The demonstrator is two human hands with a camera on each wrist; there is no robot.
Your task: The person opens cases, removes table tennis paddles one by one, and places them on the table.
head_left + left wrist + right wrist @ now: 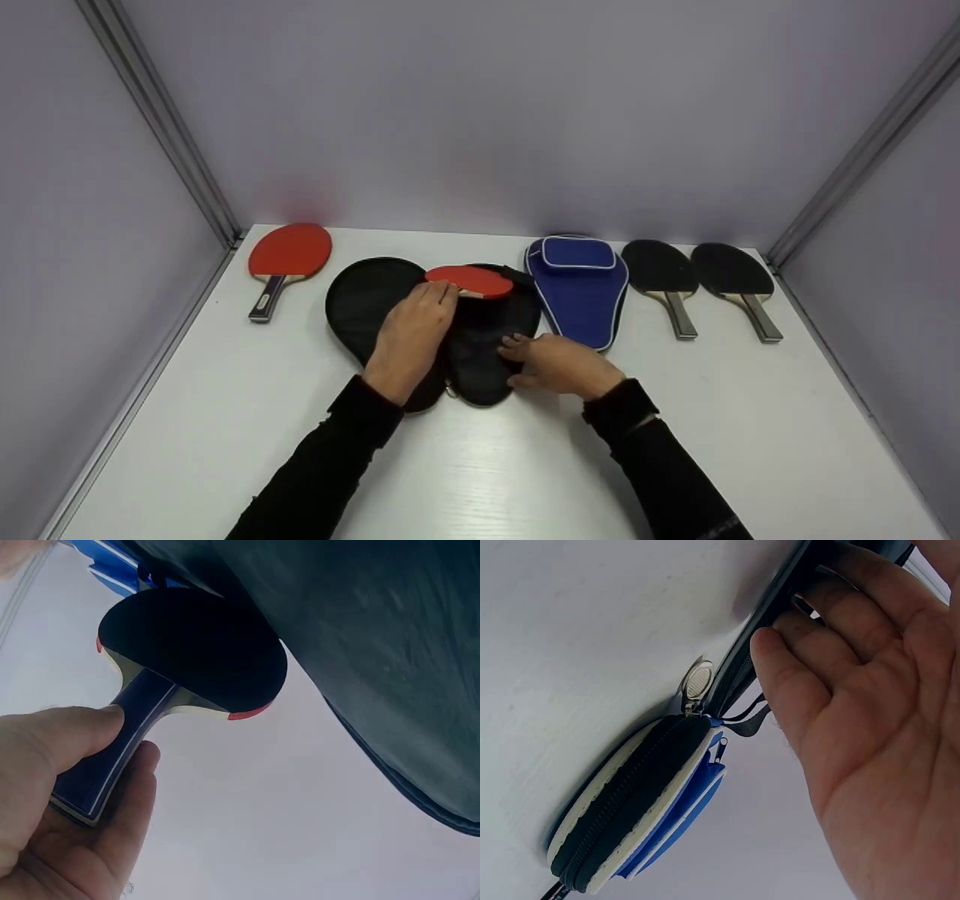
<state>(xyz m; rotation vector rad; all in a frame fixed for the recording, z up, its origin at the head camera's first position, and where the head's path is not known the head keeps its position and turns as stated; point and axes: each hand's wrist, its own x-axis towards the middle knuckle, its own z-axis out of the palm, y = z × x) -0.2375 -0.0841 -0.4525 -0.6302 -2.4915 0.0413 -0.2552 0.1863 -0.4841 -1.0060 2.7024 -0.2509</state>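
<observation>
My left hand (416, 330) grips a table tennis paddle (472, 281) by its dark blue handle (124, 742), thumb on one side and fingers on the other. The red face is up in the head view, and the left wrist view shows the black underside (195, 645). Below the paddle, a black paddle case (375, 292) lies spread in two halves. My right hand (562, 364) is at the right half's edge, its fingers extended against the case; in the right wrist view their tips are partly hidden at the zippered rim (739, 667).
A blue paddle case (581, 300) with white piping lies right of the black one. Two black paddles (660, 266) lie farther right, and a red paddle (291, 251) lies at the far left. Grey-framed walls (495, 127) bound the white table (225, 420).
</observation>
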